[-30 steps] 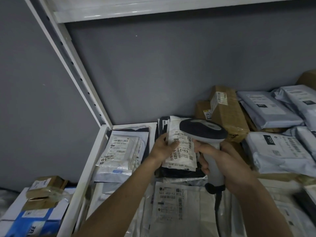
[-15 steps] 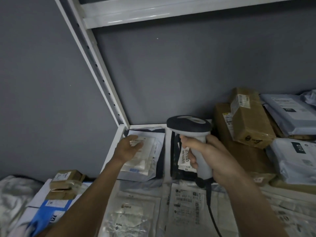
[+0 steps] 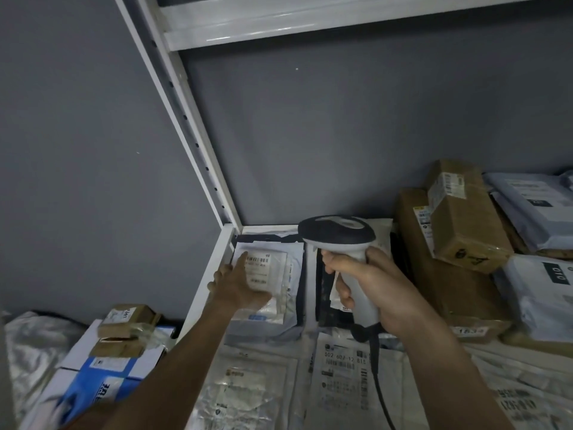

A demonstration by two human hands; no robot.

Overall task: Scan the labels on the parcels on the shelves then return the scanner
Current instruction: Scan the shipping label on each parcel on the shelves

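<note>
Grey scanner gripped by right hand, left hand fingers spread flat on labelled parcel

The scene is dim, with flat, cool, greyish light and no hard shadows. A soft glare streak runs along the front lip of the upper shelf, so light seems to fall from above and in front. The grey wall darkens toward the shelf's back edge. Wide-angle distortion slants the white upright steeply. The blue box at the lower left corner is smeared by blur. Label print is soft and mostly unreadable.
</note>
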